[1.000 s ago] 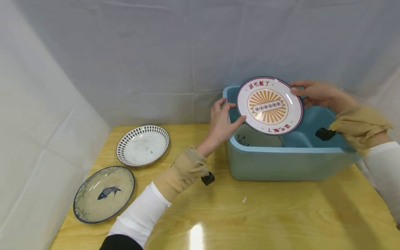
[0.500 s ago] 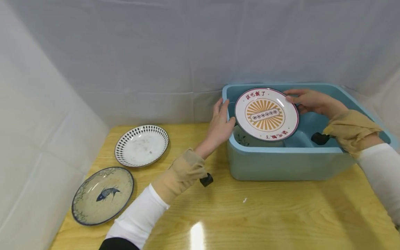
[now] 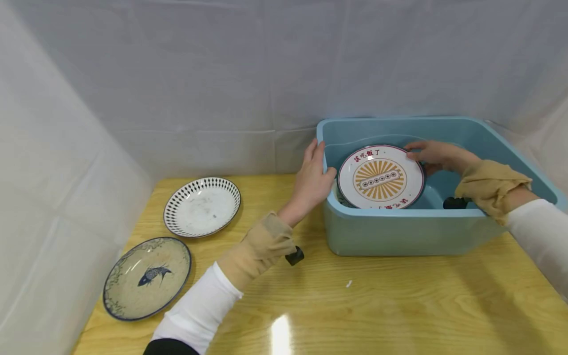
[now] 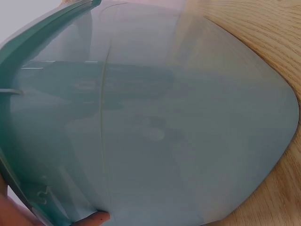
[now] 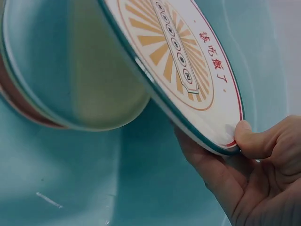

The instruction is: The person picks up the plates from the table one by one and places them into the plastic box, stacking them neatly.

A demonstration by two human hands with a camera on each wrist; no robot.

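Plates come first, well to the left of the blue tub [image 3: 399, 234]: a fish plate [image 3: 147, 277] lies flat near the table's [image 3: 399, 305] front left corner, and a dotted-rim plate [image 3: 202, 206] sits just behind it, both far from the tub and apart from each other. Nearer the tub, the left hand [image 3: 312, 180] rests against the tub's left wall, fingers fairly straight and laid over the rim, holding nothing; in the left wrist view a fingertip [image 4: 96, 217] touches the tub's pale blue side [image 4: 164, 132]. Inside the tub, toward its left half, the sunburst plate [image 3: 380, 176] is tilted, its printed face up, its lower edge down among other dishes whose number cannot be told. On the tub's right side, the right hand [image 3: 432, 155] pinches that plate's far rim; the right wrist view shows the thumb [image 5: 251, 139] on the printed face [image 5: 188, 61] and the fingers under the rim, with a bowl-like dish [image 5: 70, 75] just beneath the plate.
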